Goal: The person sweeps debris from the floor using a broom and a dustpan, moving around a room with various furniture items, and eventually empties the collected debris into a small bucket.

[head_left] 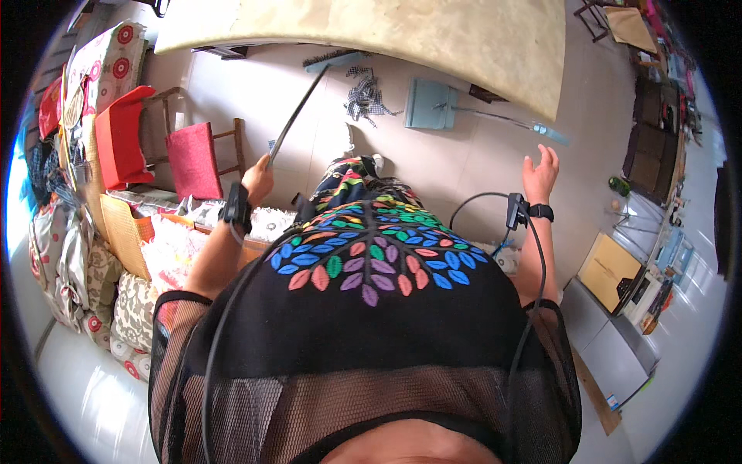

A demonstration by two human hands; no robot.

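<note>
My left hand (258,181) is closed round the handle of a broom (300,107), which slants away from me to a blue head with dark bristles on the floor by the table edge. Dark-and-white checked cloth scraps (365,99) lie just right of the broom head. Farther right is a light-blue dustpan (430,104), its long handle stretching rightward to a blue grip. Just short of that grip, my right hand (541,176) is open, its fingers apart and slightly bent, with nothing in it.
A table with a cream top (371,23) stands ahead, overhanging the floor. At left are a red-seated chair (193,158), a red box-like item (124,139) and a cushioned seat with patterned cloth (135,313). A dark cabinet (653,147) and a grey cabinet (610,340) line the right.
</note>
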